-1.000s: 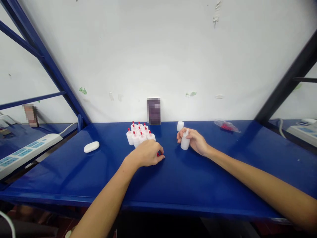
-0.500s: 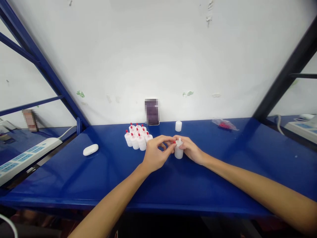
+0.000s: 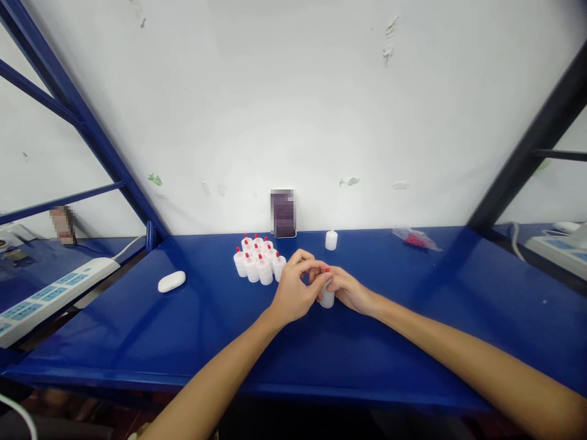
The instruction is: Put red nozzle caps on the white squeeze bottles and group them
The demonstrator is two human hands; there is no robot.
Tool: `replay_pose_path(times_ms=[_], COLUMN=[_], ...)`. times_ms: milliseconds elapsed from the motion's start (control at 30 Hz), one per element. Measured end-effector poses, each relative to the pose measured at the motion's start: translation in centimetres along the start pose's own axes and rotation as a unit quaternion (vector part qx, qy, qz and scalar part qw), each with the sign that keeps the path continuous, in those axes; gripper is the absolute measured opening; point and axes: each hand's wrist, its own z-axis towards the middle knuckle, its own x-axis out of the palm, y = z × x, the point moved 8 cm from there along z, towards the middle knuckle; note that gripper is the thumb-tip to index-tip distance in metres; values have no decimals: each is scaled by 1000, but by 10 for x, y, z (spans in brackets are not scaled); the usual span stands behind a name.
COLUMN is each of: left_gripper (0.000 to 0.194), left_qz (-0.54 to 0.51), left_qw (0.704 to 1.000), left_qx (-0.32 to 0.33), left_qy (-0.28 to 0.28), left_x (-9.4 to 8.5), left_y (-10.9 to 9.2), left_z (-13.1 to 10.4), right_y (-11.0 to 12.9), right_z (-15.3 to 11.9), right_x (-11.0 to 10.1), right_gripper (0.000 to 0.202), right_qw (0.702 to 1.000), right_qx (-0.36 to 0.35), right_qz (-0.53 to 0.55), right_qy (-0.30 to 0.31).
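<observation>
A small white squeeze bottle (image 3: 327,299) stands upright between my hands, just over the blue table. My right hand (image 3: 351,289) closes around its upper part from the right. On the bottle's nozzle sits a small red cap (image 3: 327,270). My left hand (image 3: 298,287) pinches at this cap from the left, thumb in front; the fingers partly hide the nozzle and the bottle's shoulder. To the left, several white bottles with red caps (image 3: 265,270) stand in a tight group. One more white bottle (image 3: 331,241), with no red tip showing, stands behind my hands.
A clear plastic bag with red pieces (image 3: 416,239) lies at the back right. A phone (image 3: 283,214) leans on the wall. A white earbud case (image 3: 172,282) rests on the left, near a white power strip (image 3: 59,293). Blue frame posts (image 3: 98,150) flank the table (image 3: 367,360).
The red cap, held beside the nozzle before, is now on top of it. Both hands and the bottle sit slightly lower in view, and the camera has tilted a little.
</observation>
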Motion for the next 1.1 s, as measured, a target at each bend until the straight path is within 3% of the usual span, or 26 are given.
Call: replay_pose_path(times_ms=[100, 200, 467, 700, 833, 967, 1100], left_gripper=[12, 14, 15, 18, 15, 12, 8], left_qz=[21, -13, -50, -49, -19, 28, 161], left_qw=[1000, 999, 997, 998, 998, 996, 971], left_qx=[7, -7, -26, 9, 54, 87, 174], left_qy=[13, 36, 57, 44, 15, -22, 6], left_x=[0, 4, 13, 14, 5, -20, -46], left_y=[-2, 0, 4, 3, 0, -4, -14], left_z=[0, -1, -1, -4, -5, -3, -1], right_y=[0, -2, -4, 12, 11, 6, 11], right_z=[-2, -1, 6, 3, 1, 0, -3], right_x=[0, -4, -10, -12, -17, -24, -27], right_gripper=[16, 36, 44, 51, 56, 55, 46], right_qw=[1000, 1000, 996, 980, 977, 980, 971], right_qx=[-1, -6, -57, -83, -90, -60, -42], right_qz=[19, 15, -68, -176, -187, -173, -211], right_qy=[-2, -17, -28, -42, -50, -83, -107])
